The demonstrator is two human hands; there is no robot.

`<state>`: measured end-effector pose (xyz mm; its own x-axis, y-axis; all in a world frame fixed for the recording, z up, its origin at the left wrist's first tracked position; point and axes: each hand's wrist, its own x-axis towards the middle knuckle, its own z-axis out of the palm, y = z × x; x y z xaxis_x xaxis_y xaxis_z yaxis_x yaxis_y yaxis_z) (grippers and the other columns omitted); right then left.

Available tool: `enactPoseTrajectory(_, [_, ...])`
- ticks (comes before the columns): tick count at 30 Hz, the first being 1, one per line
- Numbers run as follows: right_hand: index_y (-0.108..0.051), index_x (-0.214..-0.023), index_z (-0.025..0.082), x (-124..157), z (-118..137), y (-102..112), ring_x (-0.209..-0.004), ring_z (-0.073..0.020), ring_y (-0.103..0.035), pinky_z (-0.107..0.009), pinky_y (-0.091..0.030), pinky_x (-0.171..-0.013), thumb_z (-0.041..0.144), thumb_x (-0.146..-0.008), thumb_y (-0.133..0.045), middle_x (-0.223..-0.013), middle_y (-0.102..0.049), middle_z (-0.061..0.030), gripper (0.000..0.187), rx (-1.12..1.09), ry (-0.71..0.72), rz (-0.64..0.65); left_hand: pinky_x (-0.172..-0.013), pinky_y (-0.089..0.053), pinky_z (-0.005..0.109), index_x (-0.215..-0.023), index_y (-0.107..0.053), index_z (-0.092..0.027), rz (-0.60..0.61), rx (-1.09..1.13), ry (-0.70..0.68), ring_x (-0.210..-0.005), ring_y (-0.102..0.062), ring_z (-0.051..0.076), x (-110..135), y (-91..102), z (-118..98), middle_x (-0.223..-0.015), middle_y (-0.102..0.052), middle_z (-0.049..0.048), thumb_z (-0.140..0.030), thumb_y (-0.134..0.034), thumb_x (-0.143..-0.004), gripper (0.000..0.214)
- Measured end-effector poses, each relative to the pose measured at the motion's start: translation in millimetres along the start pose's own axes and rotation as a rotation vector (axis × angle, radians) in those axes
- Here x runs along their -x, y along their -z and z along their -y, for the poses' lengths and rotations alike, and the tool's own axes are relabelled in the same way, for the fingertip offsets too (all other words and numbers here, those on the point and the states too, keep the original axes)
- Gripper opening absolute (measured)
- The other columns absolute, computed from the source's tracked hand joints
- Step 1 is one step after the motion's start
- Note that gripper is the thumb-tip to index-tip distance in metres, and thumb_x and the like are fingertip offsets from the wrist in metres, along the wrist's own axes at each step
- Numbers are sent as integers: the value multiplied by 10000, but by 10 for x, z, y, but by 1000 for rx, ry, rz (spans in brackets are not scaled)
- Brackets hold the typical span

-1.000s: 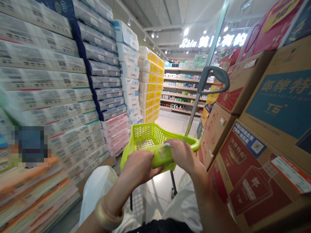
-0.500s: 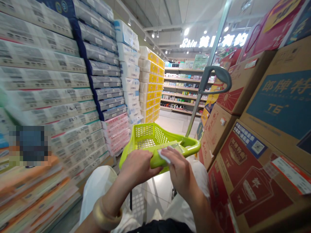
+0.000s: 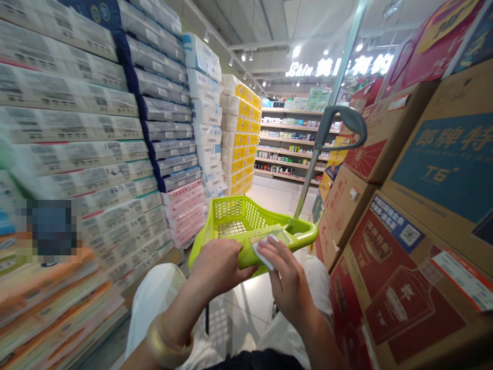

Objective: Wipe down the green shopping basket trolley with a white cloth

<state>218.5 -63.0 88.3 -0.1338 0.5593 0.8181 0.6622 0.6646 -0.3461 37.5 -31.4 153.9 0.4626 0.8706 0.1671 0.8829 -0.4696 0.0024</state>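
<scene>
Lime-green plastic shopping basket [image 3: 234,218] sits in the aisle just ahead of the person's knees, its grey pull handle [image 3: 342,123] raised on a slanted pole. The left hand [image 3: 219,264] is wrapped closed over the basket's near rim. The right hand [image 3: 287,280] presses a small white wipe [image 3: 264,254] under its fingertips against the same rim, beside a clear label panel; a second ago that hand lay higher, on top of the rim, and it has since slid down and back toward the body, so the wipe has travelled across the near edge and that stretch looks covered. A gold bangle [image 3: 167,339] circles the left wrist. Stacked tissue packs [image 3: 115,133] wall the left side, their print too blurred to read. On the right, brown and red cardboard cartons [image 3: 419,205] show large Chinese characters and "T6" on a blue panel. White lit signage [image 3: 337,67] far down the aisle begins with what looks like "Shin"
</scene>
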Motion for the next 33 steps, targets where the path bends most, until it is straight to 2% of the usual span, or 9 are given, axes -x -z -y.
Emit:
enactPoseTrajectory(3, [-625, -1268, 275, -17, -32, 7, -1271, -189, -567, -436, -443, -1112, 27, -868, -420, -1254, -683, -26, 514, -34, 59, 32, -699, -513, 374, -803, -670, -188, -8, -1, -15, -818, -691, 306, 5, 4, 12, -852, -728, 118, -592, -536, -818, 426])
enactPoseTrajectory(8, [-662, -1219, 243, -8, -280, 114, -1252, -241, -585, -508, -456, -1084, 62, -891, -399, -1215, -698, -76, 458, 70, -164, -175, -688, -516, 377, -765, -655, -194, -2, -3, -10, -802, -688, 307, 7, 20, -5, -842, -725, 111, -601, -541, -809, 426])
enactPoseTrajectory(10, [-660, -1224, 249, -3, -227, 103, -1263, -237, -576, -503, -449, -1092, 59, -886, -410, -1227, -694, -67, 461, 64, -140, -139, -688, -514, 375, -762, -656, -188, -1, 2, -2, -802, -689, 307, 7, 26, -14, -844, -725, 115, -597, -545, -807, 426])
enactPoseTrajectory(14, [-633, -1257, 288, -10, -2, 10, -1280, -191, -561, -439, -434, -1119, 29, -874, -424, -1238, -693, -24, 508, -40, 59, 39, -704, -508, 372, -816, -673, -179, -5, 32, -14, -829, -689, 313, 14, 35, -7, -872, -723, 122, -577, -549, -813, 417])
enactPoseTrajectory(16, [-628, -1259, 289, -15, -4, -3, -1276, -186, -565, -434, -433, -1119, 27, -874, -425, -1239, -692, -22, 508, -48, 66, 46, -707, -504, 367, -815, -669, -177, -11, 38, -21, -835, -688, 312, 17, 36, 1, -873, -723, 121, -565, -552, -815, 405])
enactPoseTrajectory(22, [-657, -1217, 235, 6, -282, 103, -1259, -246, -580, -539, -424, -1102, 43, -872, -393, -1214, -699, -80, 474, 98, -166, -186, -684, -499, 347, -751, -647, -183, -12, 21, -8, -805, -687, 295, 15, 23, -2, -825, -721, 109, -570, -563, -805, 399])
enactPoseTrajectory(24, [-654, -1223, 238, 17, -255, 103, -1273, -244, -567, -534, -425, -1104, 43, -867, -400, -1234, -690, -75, 480, 86, -158, -152, -682, -501, 354, -753, -649, -181, -15, 14, -12, -799, -686, 299, 15, 27, -8, -827, -721, 114, -565, -558, -809, 399])
enactPoseTrajectory(28, [-637, -1250, 276, 15, -162, 63, -1290, -219, -553, -495, -432, -1112, 34, -845, -427, -1249, -684, -36, 516, -6, -12, 12, -692, -499, 335, -761, -658, -181, -2, 24, -14, -813, -686, 283, 20, 55, -6, -848, -725, 109, -545, -566, -811, 379])
enactPoseTrajectory(33, [-665, -1208, 260, 6, -341, 112, -1240, -238, -595, -529, -429, -1102, 77, -890, -412, -1203, -706, -60, 445, 59, -157, -169, -697, -500, 338, -762, -653, -191, 9, 8, -22, -821, -684, 280, 21, 78, 28, -859, -723, 102, -547, -561, -813, 371])
